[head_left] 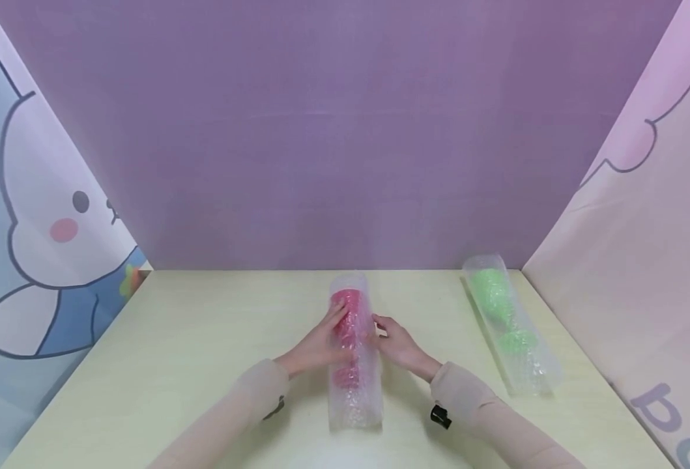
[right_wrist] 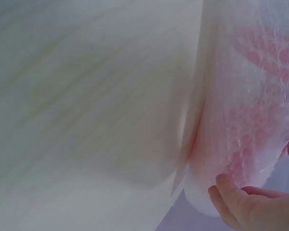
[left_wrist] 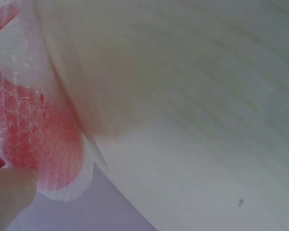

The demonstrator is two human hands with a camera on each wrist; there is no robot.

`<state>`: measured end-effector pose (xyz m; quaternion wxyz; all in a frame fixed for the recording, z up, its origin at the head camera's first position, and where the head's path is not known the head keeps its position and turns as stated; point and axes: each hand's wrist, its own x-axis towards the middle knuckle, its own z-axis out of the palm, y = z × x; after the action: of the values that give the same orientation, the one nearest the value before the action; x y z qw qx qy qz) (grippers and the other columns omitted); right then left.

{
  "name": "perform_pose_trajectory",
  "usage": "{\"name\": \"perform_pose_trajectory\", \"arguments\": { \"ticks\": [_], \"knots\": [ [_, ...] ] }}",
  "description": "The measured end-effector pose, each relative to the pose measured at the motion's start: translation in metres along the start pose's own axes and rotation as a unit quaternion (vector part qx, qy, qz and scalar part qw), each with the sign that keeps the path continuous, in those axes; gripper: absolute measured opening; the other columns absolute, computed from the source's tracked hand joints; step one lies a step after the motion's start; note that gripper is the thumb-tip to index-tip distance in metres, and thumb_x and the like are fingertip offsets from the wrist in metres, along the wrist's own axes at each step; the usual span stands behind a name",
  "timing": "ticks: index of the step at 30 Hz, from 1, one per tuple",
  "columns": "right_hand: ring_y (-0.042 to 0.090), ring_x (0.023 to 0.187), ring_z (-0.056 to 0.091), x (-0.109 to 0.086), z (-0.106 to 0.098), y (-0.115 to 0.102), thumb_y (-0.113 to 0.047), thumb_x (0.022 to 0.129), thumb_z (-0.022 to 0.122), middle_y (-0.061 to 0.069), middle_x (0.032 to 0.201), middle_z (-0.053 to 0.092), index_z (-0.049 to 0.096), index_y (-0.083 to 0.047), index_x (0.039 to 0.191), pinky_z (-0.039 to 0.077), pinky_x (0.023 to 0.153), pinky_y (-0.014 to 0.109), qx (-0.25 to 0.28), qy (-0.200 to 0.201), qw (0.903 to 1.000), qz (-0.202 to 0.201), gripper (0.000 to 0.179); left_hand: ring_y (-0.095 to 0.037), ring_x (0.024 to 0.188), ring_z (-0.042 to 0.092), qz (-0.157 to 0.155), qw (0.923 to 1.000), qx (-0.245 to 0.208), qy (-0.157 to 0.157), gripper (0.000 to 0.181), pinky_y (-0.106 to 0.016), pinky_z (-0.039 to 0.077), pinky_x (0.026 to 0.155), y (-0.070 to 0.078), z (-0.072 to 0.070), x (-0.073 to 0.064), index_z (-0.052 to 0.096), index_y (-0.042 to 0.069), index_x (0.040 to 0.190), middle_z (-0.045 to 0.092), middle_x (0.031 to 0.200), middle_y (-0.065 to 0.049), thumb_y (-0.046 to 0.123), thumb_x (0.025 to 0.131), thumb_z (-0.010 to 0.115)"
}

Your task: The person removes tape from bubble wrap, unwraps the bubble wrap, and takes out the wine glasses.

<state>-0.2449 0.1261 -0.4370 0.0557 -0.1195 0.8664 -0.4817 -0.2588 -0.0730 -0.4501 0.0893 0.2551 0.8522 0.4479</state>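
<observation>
A long bubble-wrap roll [head_left: 354, 404] with pink-red items inside lies upright in the head view, at the middle of the table. My left hand [head_left: 320, 344] rests on its left side, fingers stretched over the upper part. From the right, my right hand [head_left: 402, 345] holds the roll's edge with bent fingers and the thumb on the wrap. In the left wrist view, the pink contents [left_wrist: 48, 139] show through the bubbles near part of my left hand [left_wrist: 12, 195]. The right wrist view has my right hand's fingers [right_wrist: 233, 195] against the clear wrap [right_wrist: 221, 120].
A second bubble-wrap roll [head_left: 535, 371], with green items inside, lies slanted at the table's right side. The pale table [head_left: 204, 326] meets a purple backdrop [head_left: 345, 163]. Printed cloth walls [head_left: 57, 163] flank both sides.
</observation>
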Motion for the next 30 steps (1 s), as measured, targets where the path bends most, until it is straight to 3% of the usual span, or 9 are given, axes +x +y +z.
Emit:
{"name": "perform_pose_trajectory", "arguments": {
  "ticks": [6,11,15,19,26,30],
  "knots": [
    [0.039,0.118,0.047,0.002,-0.006,0.000,-0.011,0.087,0.059,0.023,0.128,0.049,0.050,0.004,0.126,0.046,0.095,0.047,-0.050,0.016,0.9974,-0.049,0.042,-0.028,0.142,0.002,0.007,1.0000,0.006,0.002,0.100,-0.055,0.016,0.111,0.000,0.001,0.002,0.013,0.016,0.148,0.001,0.156,-0.001,0.037,0.073,0.075],
    [0.028,0.100,0.059,0.005,-0.006,-0.005,-0.009,0.083,0.065,0.014,0.110,0.059,0.062,0.000,0.110,0.053,0.085,0.040,-0.076,0.063,0.9908,-0.092,0.029,-0.026,0.142,0.001,0.001,0.9999,0.017,0.003,0.101,-0.055,0.016,0.111,0.000,0.001,0.002,0.013,0.018,0.148,0.001,0.156,0.001,0.040,0.072,0.075],
    [0.017,0.083,0.061,0.008,-0.001,-0.013,-0.016,0.081,0.069,0.005,0.092,0.063,0.067,-0.005,0.095,0.056,0.072,0.029,-0.085,0.082,0.9855,-0.122,0.018,-0.026,0.142,0.000,0.012,0.9996,0.025,0.004,0.101,-0.055,0.015,0.112,0.000,0.001,0.002,0.013,0.016,0.148,0.000,0.156,0.001,0.041,0.072,0.075],
    [0.010,0.073,0.054,0.009,0.006,-0.018,-0.029,0.077,0.073,-0.002,0.083,0.060,0.067,-0.010,0.089,0.050,0.064,0.021,-0.119,0.073,0.9828,-0.120,0.023,-0.025,0.142,-0.001,0.019,0.9995,0.023,0.004,0.101,-0.056,0.016,0.111,0.000,0.002,0.003,0.013,0.015,0.148,0.000,0.156,0.000,0.045,0.072,0.073],
    [0.008,0.072,0.049,0.009,0.011,-0.021,-0.032,0.071,0.077,-0.006,0.080,0.058,0.068,-0.012,0.086,0.045,0.064,0.020,-0.185,0.077,0.9696,-0.140,0.027,-0.024,0.142,-0.002,0.024,0.9992,0.032,0.006,0.101,-0.055,0.017,0.111,-0.003,0.004,0.003,0.014,0.014,0.148,0.001,0.156,0.000,0.046,0.072,0.073],
    [0.010,0.075,0.052,0.009,0.009,-0.021,-0.029,0.072,0.077,-0.004,0.083,0.060,0.070,-0.011,0.088,0.047,0.066,0.022,-0.189,0.068,0.9691,-0.144,0.025,-0.025,0.142,-0.001,0.026,0.9988,0.040,0.006,0.100,-0.055,0.018,0.111,-0.002,0.006,0.003,0.015,0.012,0.148,0.002,0.156,0.000,0.045,0.073,0.073]
  ]
}}
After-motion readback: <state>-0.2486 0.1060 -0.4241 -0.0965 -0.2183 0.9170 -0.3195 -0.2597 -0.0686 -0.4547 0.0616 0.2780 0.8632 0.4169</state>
